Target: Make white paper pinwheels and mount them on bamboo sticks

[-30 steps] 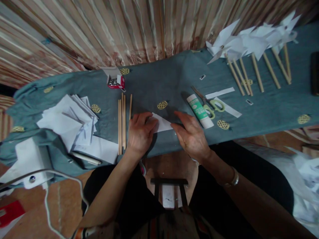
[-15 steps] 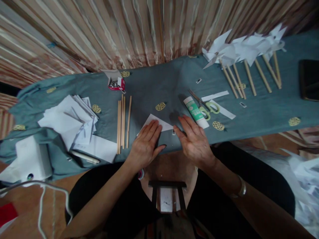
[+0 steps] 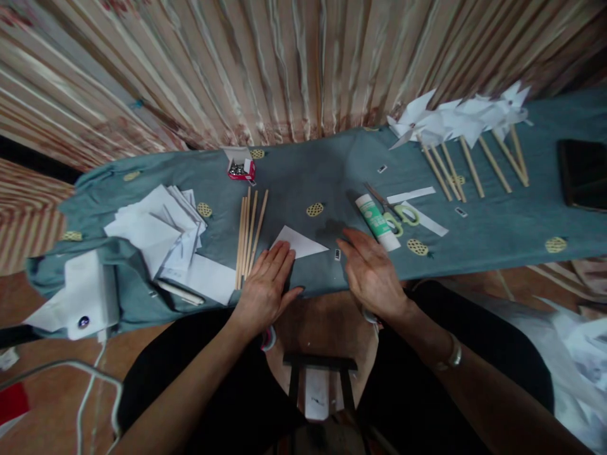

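Note:
A white paper folded into a triangle (image 3: 303,242) lies on the cloth-covered table in front of me. My left hand (image 3: 269,278) rests flat on its left part, fingers stretched and together, thumb apart. To the right of the paper, my right hand (image 3: 370,268) hovers at or just over the cloth, fingers loosely extended and holding nothing. A green-and-white glue stick (image 3: 378,222) lies just beyond my right fingers. Scissors with light green handles (image 3: 398,216) are beside it. Close to my left fingertips are several thin wooden sticks (image 3: 247,237).
Paper pinwheels (image 3: 455,120) on sticks lie at the back right, near a dark object (image 3: 581,174). Paper strips (image 3: 411,194) sit past the scissors. On the left are stacked papers (image 3: 147,227), a pen (image 3: 180,292), a white device (image 3: 90,297) and an open box of metal pins (image 3: 241,167).
My right hand has drawn off the triangle's right tip. My left hand has slid toward the paper's left end, and the nearest sticks now lie more slanted. The camera view has shifted slightly.

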`<state>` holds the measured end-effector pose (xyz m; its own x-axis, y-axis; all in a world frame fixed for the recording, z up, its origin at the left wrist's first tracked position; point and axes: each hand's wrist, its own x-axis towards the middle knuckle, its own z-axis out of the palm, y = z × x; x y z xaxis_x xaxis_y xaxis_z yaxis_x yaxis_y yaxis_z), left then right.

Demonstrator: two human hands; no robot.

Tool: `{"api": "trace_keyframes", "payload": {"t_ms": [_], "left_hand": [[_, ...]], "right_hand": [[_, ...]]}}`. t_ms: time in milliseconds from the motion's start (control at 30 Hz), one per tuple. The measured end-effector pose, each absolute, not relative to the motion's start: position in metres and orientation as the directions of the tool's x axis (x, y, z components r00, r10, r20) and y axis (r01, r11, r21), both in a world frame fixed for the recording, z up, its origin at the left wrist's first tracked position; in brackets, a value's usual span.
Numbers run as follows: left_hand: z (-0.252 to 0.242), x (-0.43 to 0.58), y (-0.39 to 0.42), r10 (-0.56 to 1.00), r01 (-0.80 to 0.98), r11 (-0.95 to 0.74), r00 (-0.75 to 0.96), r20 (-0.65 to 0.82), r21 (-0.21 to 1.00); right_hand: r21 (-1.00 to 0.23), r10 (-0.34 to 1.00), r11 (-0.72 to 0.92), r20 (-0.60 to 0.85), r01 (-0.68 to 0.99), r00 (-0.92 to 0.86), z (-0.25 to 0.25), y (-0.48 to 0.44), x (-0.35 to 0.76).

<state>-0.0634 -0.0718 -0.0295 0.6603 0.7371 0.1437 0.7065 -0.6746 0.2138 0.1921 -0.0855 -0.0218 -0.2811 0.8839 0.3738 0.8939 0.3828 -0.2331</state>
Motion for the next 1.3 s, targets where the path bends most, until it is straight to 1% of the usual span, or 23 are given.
{"api": "trace_keyframes", "payload": {"t_ms": [67,133,200,267,333,400,500,600,800,900,967,1033,1100,1167,1233,1300], "left_hand": [[-0.031,-0.059,-0.072,0.731,0.702,-0.682,0.665,0.152,0.205],[-0.033,-0.053,-0.072,0.719,0.689,-0.695,0.674,0.17,0.207],[-0.034,-0.047,-0.073,0.701,0.668,-0.713,0.689,0.186,0.213],[-0.035,-0.044,-0.074,0.686,0.654,-0.727,0.702,0.19,0.207],[-0.034,-0.046,-0.075,0.683,0.653,-0.73,0.705,0.19,0.201],[-0.031,-0.052,-0.077,0.691,0.662,-0.722,0.698,0.186,0.201],[-0.028,-0.063,-0.082,0.71,0.68,-0.704,0.681,0.178,0.205],[-0.024,-0.07,-0.086,0.722,0.691,-0.691,0.667,0.183,0.211],[-0.015,-0.075,-0.086,0.741,0.713,-0.671,0.635,0.219,0.202],[-0.012,-0.074,-0.083,0.744,0.72,-0.666,0.626,0.233,0.193],[-0.011,-0.072,-0.081,0.747,0.725,-0.662,0.619,0.243,0.19],[-0.011,-0.07,-0.078,0.747,0.727,-0.66,0.61,0.266,0.187],[-0.01,-0.068,-0.075,0.751,0.732,-0.654,0.597,0.284,0.191],[-0.009,-0.067,-0.071,0.758,0.736,-0.645,0.583,0.292,0.206],[-0.009,-0.065,-0.067,0.766,0.737,-0.638,0.575,0.288,0.224],[-0.01,-0.064,-0.063,0.774,0.738,-0.629,0.567,0.281,0.242]], "right_hand": [[-0.263,0.873,0.401,0.399,0.877,-0.28,-0.017,-0.083,0.184],[-0.243,0.848,0.465,0.397,0.851,-0.35,-0.014,-0.082,0.174],[-0.213,0.824,0.53,0.356,0.821,-0.44,-0.014,-0.082,0.163],[-0.204,0.825,0.545,0.305,0.814,-0.476,-0.017,-0.084,0.157],[-0.209,0.832,0.539,0.286,0.816,-0.476,-0.022,-0.085,0.155],[-0.208,0.829,0.537,0.307,0.817,-0.467,-0.025,-0.086,0.159],[-0.165,0.82,0.532,0.345,0.831,-0.456,-0.027,-0.09,0.169],[-0.128,0.823,0.514,0.351,0.848,-0.446,-0.027,-0.095,0.18],[-0.16,0.832,0.488,0.381,0.858,-0.403,-0.027,-0.097,0.189],[-0.252,0.852,0.461,0.394,0.851,-0.345,-0.024,-0.092,0.187],[-0.364,0.882,0.412,0.388,0.835,-0.267,-0.02,-0.087,0.185],[-0.5,0.925,0.33,0.341,0.8,-0.168,-0.014,-0.081,0.181],[-0.635,0.971,0.194,0.23,0.748,-0.057,-0.009,-0.074,0.178],[-0.75,0.997,0.036,0.077,0.661,0.032,-0.006,-0.068,0.175],[-0.837,0.995,-0.094,-0.066,0.54,0.07,-0.006,-0.061,0.173],[-0.887,0.981,-0.19,-0.184,0.42,0.056,-0.006,-0.056,0.172]]}}
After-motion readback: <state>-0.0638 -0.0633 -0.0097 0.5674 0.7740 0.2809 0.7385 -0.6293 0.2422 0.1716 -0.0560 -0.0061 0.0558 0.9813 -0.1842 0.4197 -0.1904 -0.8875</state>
